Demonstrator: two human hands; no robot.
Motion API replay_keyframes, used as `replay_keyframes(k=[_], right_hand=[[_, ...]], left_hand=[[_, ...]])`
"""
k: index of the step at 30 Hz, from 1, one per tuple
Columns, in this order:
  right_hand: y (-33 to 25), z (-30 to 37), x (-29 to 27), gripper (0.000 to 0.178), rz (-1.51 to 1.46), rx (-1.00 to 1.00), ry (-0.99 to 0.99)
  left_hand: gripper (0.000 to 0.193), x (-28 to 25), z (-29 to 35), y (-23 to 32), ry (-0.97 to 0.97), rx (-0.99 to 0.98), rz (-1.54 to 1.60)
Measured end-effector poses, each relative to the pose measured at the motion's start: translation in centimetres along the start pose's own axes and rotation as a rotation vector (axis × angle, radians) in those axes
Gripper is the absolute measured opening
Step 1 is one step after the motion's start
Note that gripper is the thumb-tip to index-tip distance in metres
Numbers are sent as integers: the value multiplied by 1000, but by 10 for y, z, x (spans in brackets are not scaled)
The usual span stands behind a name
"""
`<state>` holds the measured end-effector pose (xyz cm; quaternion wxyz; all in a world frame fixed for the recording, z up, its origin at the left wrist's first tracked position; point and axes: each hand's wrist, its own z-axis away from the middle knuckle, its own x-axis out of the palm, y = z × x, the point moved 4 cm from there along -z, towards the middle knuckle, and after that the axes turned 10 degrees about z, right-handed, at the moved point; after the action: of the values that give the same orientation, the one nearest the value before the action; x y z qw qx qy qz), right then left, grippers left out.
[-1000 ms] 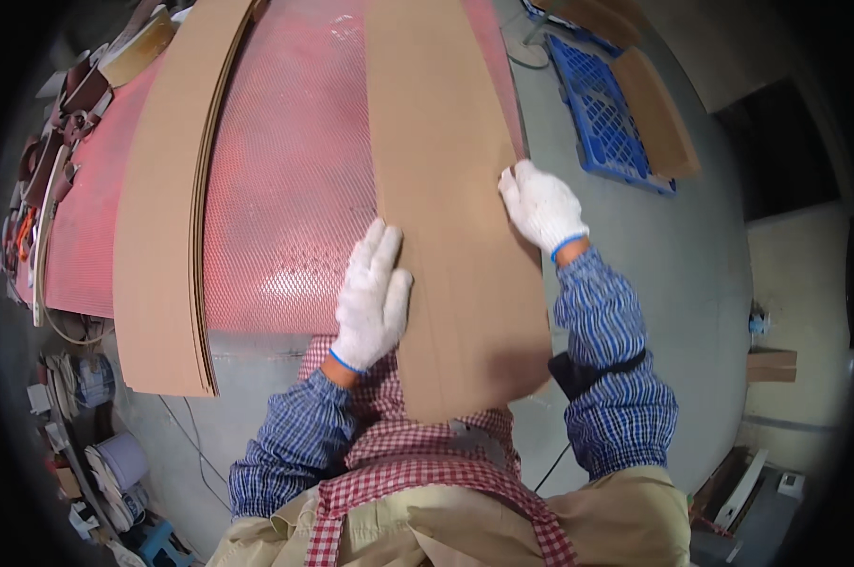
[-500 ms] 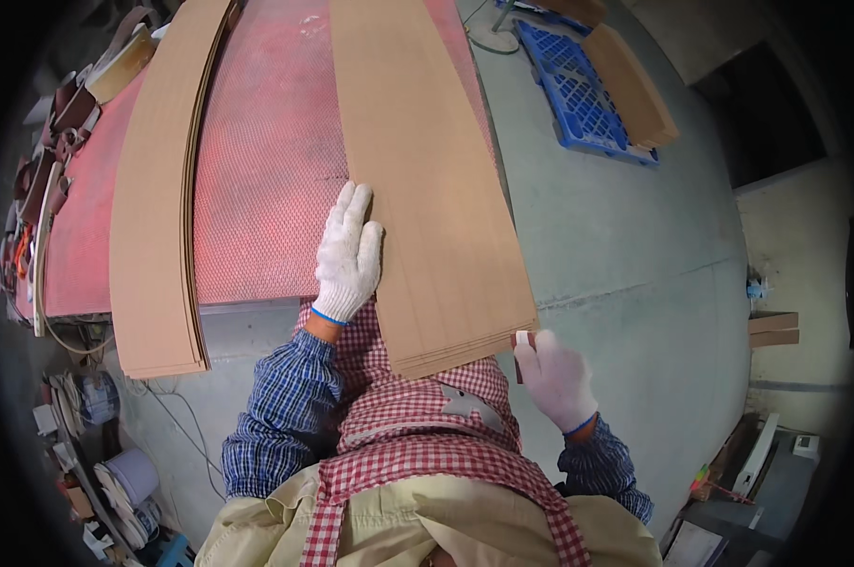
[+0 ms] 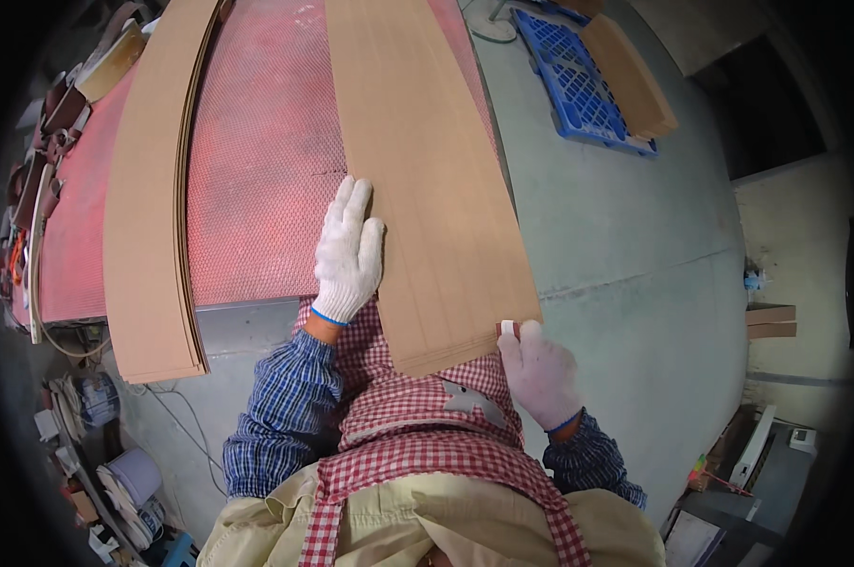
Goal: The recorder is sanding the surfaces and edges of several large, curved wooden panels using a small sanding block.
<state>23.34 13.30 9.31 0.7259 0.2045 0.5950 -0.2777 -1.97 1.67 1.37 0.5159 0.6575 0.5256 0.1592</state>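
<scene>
A stack of long, thin brown boards [image 3: 436,189] lies on the red mesh-patterned table [image 3: 257,161], its near end overhanging the edge close to my apron. My left hand [image 3: 348,248], in a white knit glove, rests along the stack's left edge with fingers stretched out. At the near right corner, my gloved right hand [image 3: 542,373] pinches a small reddish-brown strip [image 3: 500,330], which looks like sandpaper, against the boards' end edge. White shows by the thumb. Most of the strip is hidden by the fingers.
Another stack of brown boards [image 3: 148,208] lies to the left, also overhanging the table. Rolls of brown abrasive belt [image 3: 66,109] crowd the table's far left side. On the floor at back right, a blue plastic pallet [image 3: 573,90] bears a long brown box [image 3: 630,80].
My right hand has moved left and slightly up with the strip, onto the near end of the boards. My left hand stays at the stack's left edge.
</scene>
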Motion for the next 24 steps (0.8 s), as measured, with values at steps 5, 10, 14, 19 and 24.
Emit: replay_keyframes(k=[5, 10, 14, 19, 24], right_hand=[[-16, -35, -8, 23, 320, -368, 299], [-38, -141, -26, 28, 187, -245, 252], [-62, -244, -43, 33, 127, -269, 265], [-96, -349, -66, 35, 137, -217, 265], [-115, -421, -80, 37, 152, -196, 182]], left_hand=[[49, 0, -2, 6, -5, 8, -14], [50, -3, -1, 10, -8, 16, -62], [51, -4, 2, 11, -26, -11, -65], [52, -7, 3, 16, -59, -46, -74], [55, -7, 6, 17, -51, -24, -32]])
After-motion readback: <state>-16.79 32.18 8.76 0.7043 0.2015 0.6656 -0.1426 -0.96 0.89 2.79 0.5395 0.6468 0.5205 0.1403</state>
